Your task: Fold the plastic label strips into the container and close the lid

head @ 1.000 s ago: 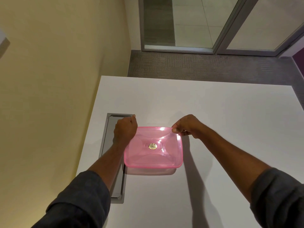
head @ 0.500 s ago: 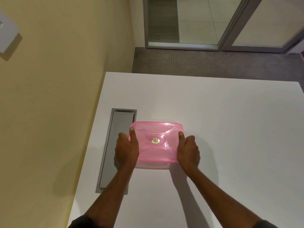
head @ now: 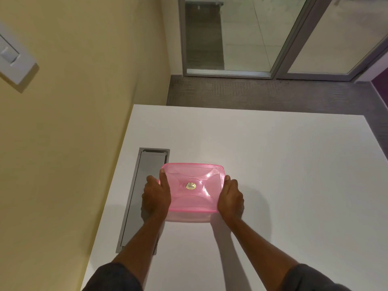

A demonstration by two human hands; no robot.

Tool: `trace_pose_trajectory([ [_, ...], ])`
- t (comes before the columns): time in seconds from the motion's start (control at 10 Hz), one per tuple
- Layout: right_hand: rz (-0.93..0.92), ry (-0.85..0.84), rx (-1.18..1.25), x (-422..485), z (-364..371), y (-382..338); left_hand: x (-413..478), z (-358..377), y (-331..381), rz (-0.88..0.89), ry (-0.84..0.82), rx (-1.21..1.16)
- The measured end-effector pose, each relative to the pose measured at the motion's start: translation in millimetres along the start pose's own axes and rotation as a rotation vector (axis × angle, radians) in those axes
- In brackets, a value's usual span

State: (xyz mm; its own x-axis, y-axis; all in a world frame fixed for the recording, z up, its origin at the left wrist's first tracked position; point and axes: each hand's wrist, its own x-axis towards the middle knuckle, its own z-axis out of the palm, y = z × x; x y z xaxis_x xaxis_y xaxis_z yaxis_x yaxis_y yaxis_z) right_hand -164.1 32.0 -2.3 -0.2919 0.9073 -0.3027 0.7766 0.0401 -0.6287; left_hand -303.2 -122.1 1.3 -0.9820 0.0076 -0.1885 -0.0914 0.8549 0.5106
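Observation:
A translucent container (head: 189, 217) stands on the white table (head: 283, 164), covered by a pink see-through lid (head: 192, 185) with a small gold sticker at its centre. My left hand (head: 156, 196) clasps the container's left side, thumb lying on the lid's left edge. My right hand (head: 231, 198) clasps the right side, thumb along the lid's right edge. No label strips can be made out through the plastic.
A long grey cable hatch (head: 138, 196) is set into the table just left of the container, partly under my left wrist. A yellow wall (head: 73, 122) runs along the table's left edge. Carpet and glass doors (head: 262, 34) lie beyond the far edge.
A second ago both hands pinched the lid's far corners. They have slid back to the container's two sides, thumbs on the lid, and stayed there since half a second ago.

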Motion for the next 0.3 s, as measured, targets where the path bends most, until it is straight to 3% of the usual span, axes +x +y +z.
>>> trace_pose_trajectory([
  [0.1, -0.022, -0.091, 0.006, 2.6, -10.1, 6.1, -3.3, -7.5, 3.2, 0.151, 0.049, 0.036],
  [0.2, -0.133, -0.165, -0.030, 15.6, -40.6, 25.6, -14.1, -10.0, 20.2, 0.495, 0.110, 0.049],
  [0.3, -0.234, -0.135, -0.066, 25.1, -64.4, 38.2, -34.2, -9.7, 39.0, 0.649, 0.050, 0.084],
])
